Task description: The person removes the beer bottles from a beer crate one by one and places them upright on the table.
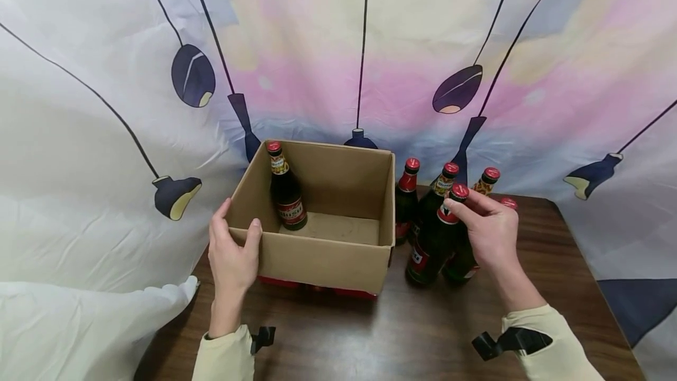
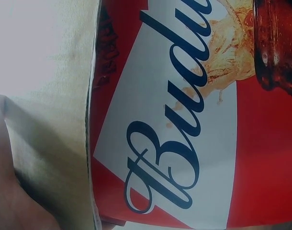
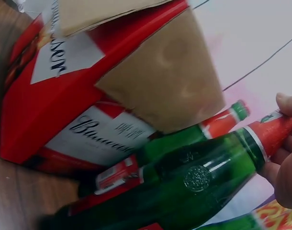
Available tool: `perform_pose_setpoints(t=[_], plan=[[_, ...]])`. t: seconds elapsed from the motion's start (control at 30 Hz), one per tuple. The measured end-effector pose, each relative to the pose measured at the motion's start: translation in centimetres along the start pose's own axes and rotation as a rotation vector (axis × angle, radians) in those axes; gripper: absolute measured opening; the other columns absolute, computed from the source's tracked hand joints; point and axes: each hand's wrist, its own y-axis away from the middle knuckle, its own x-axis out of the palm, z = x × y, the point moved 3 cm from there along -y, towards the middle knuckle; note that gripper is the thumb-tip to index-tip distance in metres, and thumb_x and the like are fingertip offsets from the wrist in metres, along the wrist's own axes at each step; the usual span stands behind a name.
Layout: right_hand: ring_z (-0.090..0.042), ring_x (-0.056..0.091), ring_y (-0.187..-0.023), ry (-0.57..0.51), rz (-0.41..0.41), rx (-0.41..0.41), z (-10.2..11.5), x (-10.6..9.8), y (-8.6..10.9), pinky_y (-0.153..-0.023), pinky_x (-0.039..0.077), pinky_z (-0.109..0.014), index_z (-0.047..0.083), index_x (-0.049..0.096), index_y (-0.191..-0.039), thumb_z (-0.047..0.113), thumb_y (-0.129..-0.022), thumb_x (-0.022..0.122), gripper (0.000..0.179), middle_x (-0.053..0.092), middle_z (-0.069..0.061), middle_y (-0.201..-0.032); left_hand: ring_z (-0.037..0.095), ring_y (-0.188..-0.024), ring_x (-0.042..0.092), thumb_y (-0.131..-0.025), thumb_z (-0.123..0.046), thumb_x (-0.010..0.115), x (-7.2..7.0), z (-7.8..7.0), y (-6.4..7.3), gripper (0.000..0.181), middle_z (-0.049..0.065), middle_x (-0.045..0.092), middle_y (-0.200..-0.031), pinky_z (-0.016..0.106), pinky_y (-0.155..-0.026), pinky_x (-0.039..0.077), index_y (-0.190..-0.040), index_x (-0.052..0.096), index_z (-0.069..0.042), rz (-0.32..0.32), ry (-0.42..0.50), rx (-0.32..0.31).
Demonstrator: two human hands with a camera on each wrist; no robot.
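Note:
An open cardboard box (image 1: 325, 263) stands on the table, its flaps raised; red printed sides show in both wrist views. My left hand (image 1: 233, 257) grips its near left corner, thumb by the front flap and fingers along the left flap. One dark bottle (image 1: 288, 199) with a red cap stands inside, in the far left part. To the right of the box, my right hand (image 1: 489, 228) pinches the neck of a green glass bottle (image 3: 198, 177) with a red cap. Whether that bottle's base touches the table I cannot tell.
Several other red-capped bottles stand close together right of the box, such as one bottle (image 1: 406, 204) against its right side. The brown wooden table (image 1: 328, 340) ends at a cloth backdrop (image 1: 312, 34) printed with hanging lamps. White cloth (image 1: 79, 322) lies at the left edge.

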Motion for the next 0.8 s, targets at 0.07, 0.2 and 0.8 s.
perform_pose_setpoints(t=[0.07,0.2,0.8], plan=[[0.000,0.068,-0.095,-0.024,-0.012,0.020,-0.8,0.2,0.0,-0.076,0.055,-0.014,0.010,0.077,-0.129,0.025,-0.087,0.088,0.045,0.075,0.024,-0.093,0.044,-0.138,0.053,-0.095,-0.027,0.066,0.0,0.0,0.0,0.067,0.020,0.052,-0.154,0.062,-0.109,0.039,-0.155,0.046,-0.007,-0.003,0.000,0.004],[-0.001,0.067,-0.093,-0.087,-0.057,0.033,-1.9,0.6,0.2,-0.075,0.055,-0.014,0.010,0.079,-0.125,0.020,-0.085,0.089,0.042,0.075,0.022,-0.092,0.044,-0.137,0.053,-0.095,-0.028,0.066,0.0,0.0,0.0,0.067,0.020,0.052,-0.154,0.062,-0.108,0.039,-0.156,0.046,-0.008,0.000,0.001,0.005],[0.001,0.069,-0.087,-0.159,-0.146,-0.037,-2.9,1.3,0.1,-0.074,0.054,-0.011,0.002,0.078,-0.124,0.011,-0.086,0.087,0.040,0.076,0.022,-0.088,0.041,-0.141,0.051,-0.095,-0.027,0.067,-0.1,-0.1,-0.1,0.067,0.018,0.052,-0.156,0.063,-0.112,0.039,-0.156,0.046,-0.008,0.004,-0.009,0.000]])
